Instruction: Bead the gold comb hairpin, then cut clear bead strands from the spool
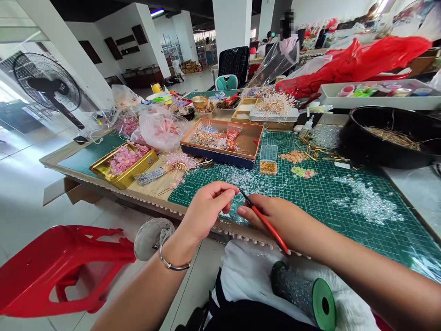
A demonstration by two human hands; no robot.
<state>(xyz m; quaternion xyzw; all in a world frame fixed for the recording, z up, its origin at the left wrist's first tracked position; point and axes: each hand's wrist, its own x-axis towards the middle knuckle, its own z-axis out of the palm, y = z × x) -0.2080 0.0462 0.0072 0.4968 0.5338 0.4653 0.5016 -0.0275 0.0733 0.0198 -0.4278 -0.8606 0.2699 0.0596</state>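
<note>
My right hand [257, 209] grips a pair of pliers with red handles [270, 228] and dark, narrow jaws. The jaw tips reach the fingertips of my left hand [212, 202], which is closed in a pinch. Whatever sits between those fingertips is too small to make out. Both hands are above the near edge of the green cutting mat [320, 207]. Just beyond them lie scattered clear beads [246, 178]. A small clear box of gold beads [268, 168] stands behind these. On my lap rests a green-ended spool [324, 303].
A shallow box of beaded parts [255, 140] stands mid-table, with a gold tin of pink flowers [138, 172] on its left. More clear beads [370, 202] and a black bowl [389, 151] are at the right. A red stool [44, 266] stands at lower left.
</note>
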